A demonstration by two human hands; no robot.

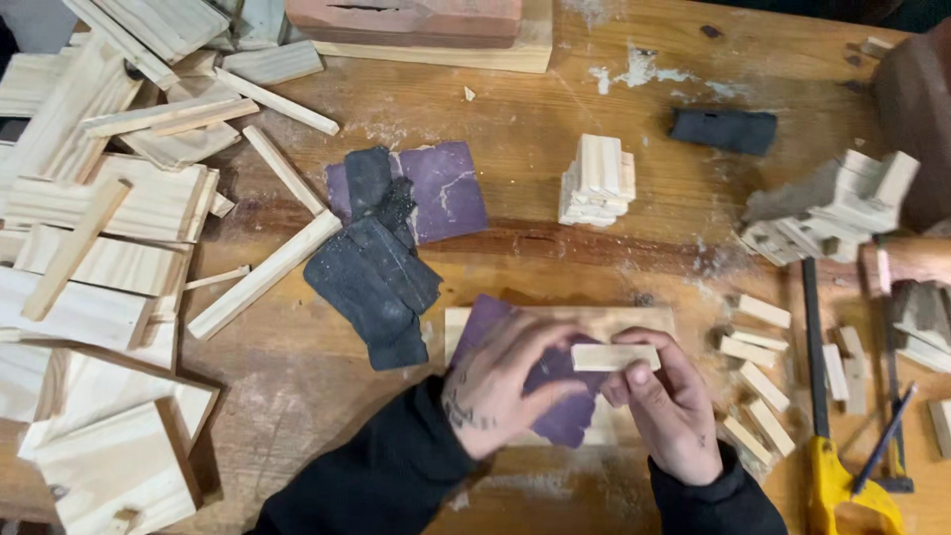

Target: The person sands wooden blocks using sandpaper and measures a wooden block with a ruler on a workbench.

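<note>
My right hand [670,408] pinches a small pale wood block [614,357] flat against a purple sandpaper sheet [560,381]. That sheet lies on a light wooden board [634,322]. My left hand [500,386] presses down on the sandpaper's left part, fingers spread. Both arms wear black sleeves.
A neat stack of small blocks [597,180] stands behind. More sandpaper, purple [446,188] and black [374,282], lies to the left. Wood strips and boards [99,238] crowd the left side. Loose small blocks [758,367] and a yellow-handled saw [830,476] sit at right.
</note>
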